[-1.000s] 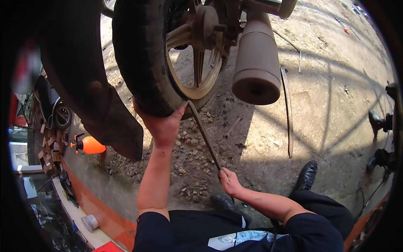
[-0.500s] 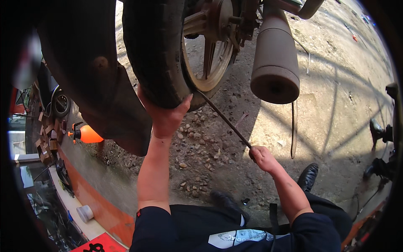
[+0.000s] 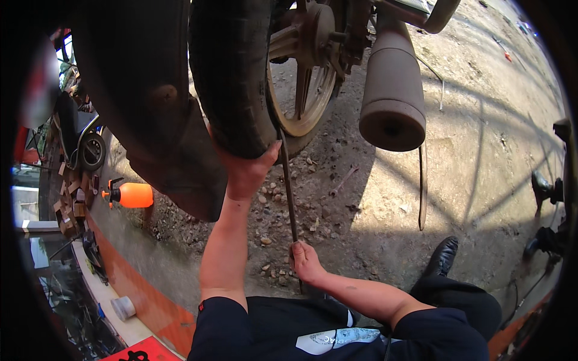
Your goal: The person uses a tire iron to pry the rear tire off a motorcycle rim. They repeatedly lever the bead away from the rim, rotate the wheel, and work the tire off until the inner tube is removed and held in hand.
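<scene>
Black tyre (image 3: 232, 78): on the wheel (image 3: 316, 30), left of the exhaust (image 3: 393, 90)
Left hand (image 3: 245, 171): grip hugs the tyre's bottom
Right hand (image 3: 307, 262): grip squeezes the metal bar (image 3: 288, 192) low down
Bar tip: by the tyre's edge; pulled hard, it could slip and nip the left hand

A: Your left forearm (image 3: 224, 253) rises steeply, leaning slightly right, and your left hand (image 3: 248, 169) sits at its top with the thumb (image 3: 274, 153) angled up and to the right. Do your left fingers show?

B: No, they are hidden. Your right hand (image 3: 306, 263) sits lower, well apart from your left, curled tight. Your right forearm (image 3: 370, 295) slants in from the lower right.
</scene>
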`<state>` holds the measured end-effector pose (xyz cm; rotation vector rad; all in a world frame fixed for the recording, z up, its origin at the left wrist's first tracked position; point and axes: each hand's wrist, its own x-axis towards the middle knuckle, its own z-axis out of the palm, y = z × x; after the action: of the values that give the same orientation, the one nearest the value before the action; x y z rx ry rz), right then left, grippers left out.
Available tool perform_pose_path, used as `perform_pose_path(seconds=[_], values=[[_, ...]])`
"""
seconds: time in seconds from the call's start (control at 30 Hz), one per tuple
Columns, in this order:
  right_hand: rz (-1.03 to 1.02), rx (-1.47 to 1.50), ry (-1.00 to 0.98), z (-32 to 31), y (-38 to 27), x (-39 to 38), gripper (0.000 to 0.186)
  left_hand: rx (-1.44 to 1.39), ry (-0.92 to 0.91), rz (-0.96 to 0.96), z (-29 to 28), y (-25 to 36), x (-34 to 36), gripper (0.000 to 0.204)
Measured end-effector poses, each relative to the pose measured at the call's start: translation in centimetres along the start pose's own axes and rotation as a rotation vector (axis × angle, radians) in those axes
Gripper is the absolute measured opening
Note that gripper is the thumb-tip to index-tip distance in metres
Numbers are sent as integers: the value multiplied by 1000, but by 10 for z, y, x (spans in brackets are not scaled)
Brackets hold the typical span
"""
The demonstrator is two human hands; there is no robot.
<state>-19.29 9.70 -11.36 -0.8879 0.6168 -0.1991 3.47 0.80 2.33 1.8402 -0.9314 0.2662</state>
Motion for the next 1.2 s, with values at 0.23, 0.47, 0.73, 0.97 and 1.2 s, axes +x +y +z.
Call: perform_pose_path(seconds=[0.23,0.47,0.73,0.97,1.2], values=[[90,-274,-177,-69,-90,-19,50,107,81,37,6,0,3,97],[245,-242,-260,-90,-138,-32,56,-45,-6,32,-2,-6,-3,97],[330,-171,-243,-72,-152,-38,59,-15,-14,47,-2,7,-2,104],[223,-1208,-208,-151,-275,-22,54,-158,-134,-68,-11,18,-6,93],[-33,-1579,-188,-204,-324,31,38,-431,-284,-248,-10,29,-6,68]])
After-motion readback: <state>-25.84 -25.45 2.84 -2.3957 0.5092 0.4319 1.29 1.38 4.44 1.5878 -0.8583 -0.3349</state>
